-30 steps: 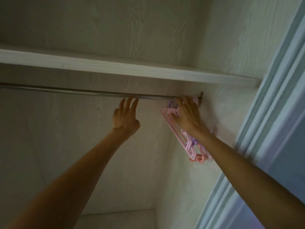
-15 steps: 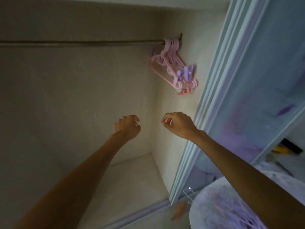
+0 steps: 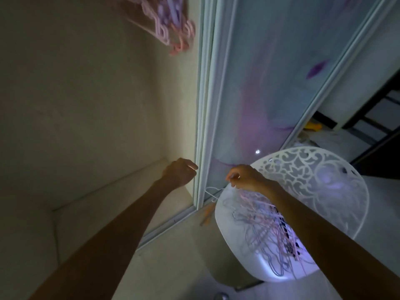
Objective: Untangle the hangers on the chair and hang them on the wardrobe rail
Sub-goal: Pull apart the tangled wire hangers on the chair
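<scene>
At the far left we see the pale inner wall of the wardrobe point(image 3: 86, 94), dim and bare, with its floor panel running toward the lower left. At the top edge a bunch of pink and lilac hangers point(image 3: 164, 22) is cut off by the frame; what shows slopes down to the right, its lower ends close to the door frame. It is blurred, and we cannot see what it hangs from.

Our left hand point(image 3: 179, 174) is in front of the wardrobe's corner, just beside the pale door frame point(image 3: 201, 126). Its fingers are loosely curled with the thumb tip pointing right, and they hold nothing.

Right of the frame stands the sliding door point(image 3: 270, 83), a glossy blue-grey panel with purple blotches. We can read no writing or labels anywhere.

Our right hand point(image 3: 244, 177) is over the near-left rim of the white chair point(image 3: 307, 176), whose back is pierced with a scrolling pattern. The fingers are bent and drawn together, fingertips down; whether they pinch a strand we cannot tell. Just below the hand a thin white hanger point(image 3: 211, 192) pokes out past the seat's left edge, its hook pointing left toward the door frame.

On the seat lies the tangled pile of hangers point(image 3: 270, 230), thin pink, lilac and grey ones, their long axes mostly running from the upper left to the lower right.
</scene>
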`<state>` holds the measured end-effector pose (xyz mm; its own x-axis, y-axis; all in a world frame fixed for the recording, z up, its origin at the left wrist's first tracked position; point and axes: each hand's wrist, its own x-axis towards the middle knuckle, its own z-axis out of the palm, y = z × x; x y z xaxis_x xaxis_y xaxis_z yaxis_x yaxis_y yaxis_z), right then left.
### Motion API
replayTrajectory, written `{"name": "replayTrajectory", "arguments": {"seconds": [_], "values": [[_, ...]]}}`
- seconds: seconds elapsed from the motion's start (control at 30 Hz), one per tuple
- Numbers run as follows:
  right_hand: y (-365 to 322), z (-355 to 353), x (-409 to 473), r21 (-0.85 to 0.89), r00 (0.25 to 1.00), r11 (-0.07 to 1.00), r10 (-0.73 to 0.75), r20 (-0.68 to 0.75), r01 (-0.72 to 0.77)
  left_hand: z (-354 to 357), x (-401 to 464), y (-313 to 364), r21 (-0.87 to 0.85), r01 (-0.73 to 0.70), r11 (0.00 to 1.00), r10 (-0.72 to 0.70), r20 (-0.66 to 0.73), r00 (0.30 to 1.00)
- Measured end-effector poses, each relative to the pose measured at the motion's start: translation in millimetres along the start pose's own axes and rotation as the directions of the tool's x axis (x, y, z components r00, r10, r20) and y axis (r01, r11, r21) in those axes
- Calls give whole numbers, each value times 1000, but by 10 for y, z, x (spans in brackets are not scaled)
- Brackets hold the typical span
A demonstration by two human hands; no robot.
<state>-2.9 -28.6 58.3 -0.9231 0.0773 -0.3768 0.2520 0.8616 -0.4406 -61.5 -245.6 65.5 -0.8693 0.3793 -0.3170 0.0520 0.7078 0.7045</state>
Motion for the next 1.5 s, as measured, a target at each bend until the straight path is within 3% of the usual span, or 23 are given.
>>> {"name": "replayTrajectory", "arguments": {"seconds": [0.27,0.57,0.7,0.77,0.9,1.1,1.23,1.33,1.37,1.43,1.5], "values": [[1108,550,51,46,990,990,132,52,-134,1278,354,-102,42,101,994,-107,205,973],[2448,969,336,21,957,960,276,85,-279,2593,1119,-175,141,189,972,-209,141,968],[2864,1335,632,21,944,948,315,99,-319,3036,1425,-284,201,151,968,-191,199,961],[2989,1469,747,-15,944,948,319,84,-319,3167,1544,-300,188,149,971,-189,218,957],[3153,1877,933,4,924,942,330,193,-337,3489,1761,-446,67,289,955,-296,215,931],[3240,2043,871,-28,973,973,228,25,-227,3642,1843,-503,-172,396,902,-387,82,918],[3312,2040,823,146,981,978,162,-102,-147,3632,1866,-609,-187,407,894,-387,134,912],[3416,2074,836,137,871,972,230,-434,-189,3625,1845,-667,-45,350,936,-348,50,936],[3455,2092,842,131,843,957,289,-453,-258,3620,1832,-664,24,332,943,-333,42,942],[3498,2152,852,179,846,882,469,-254,-435,3623,1822,-651,134,287,948,-297,61,953],[3523,2238,908,175,844,835,535,-39,-521,3602,1824,-629,81,286,955,-293,95,952]]}}
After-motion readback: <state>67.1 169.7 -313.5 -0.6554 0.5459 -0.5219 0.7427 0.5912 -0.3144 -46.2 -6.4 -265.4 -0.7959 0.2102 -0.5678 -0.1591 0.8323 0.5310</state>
